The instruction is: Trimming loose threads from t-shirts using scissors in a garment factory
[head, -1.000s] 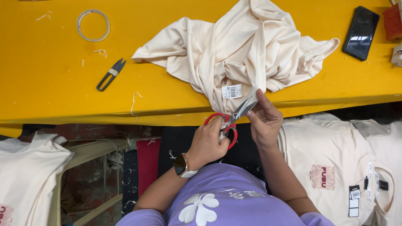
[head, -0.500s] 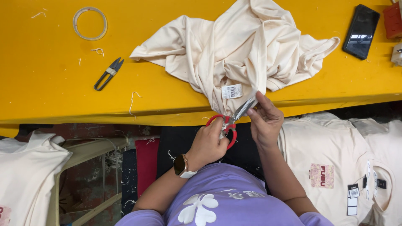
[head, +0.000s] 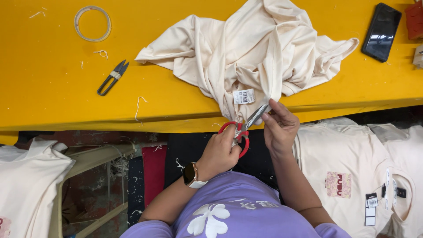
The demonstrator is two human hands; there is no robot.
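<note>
Yellow table; scissors' blade tips hidden behind cream garment.

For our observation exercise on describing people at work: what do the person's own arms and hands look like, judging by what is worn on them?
Both arms are bare from the short purple sleeves down. The left hand has a smartwatch at the wrist, with a dark rectangular face and a pale strap. The right hand and its wrist carry nothing: no glove, ring or band shows on either hand.

Bright, even light — sharp throughout
</note>
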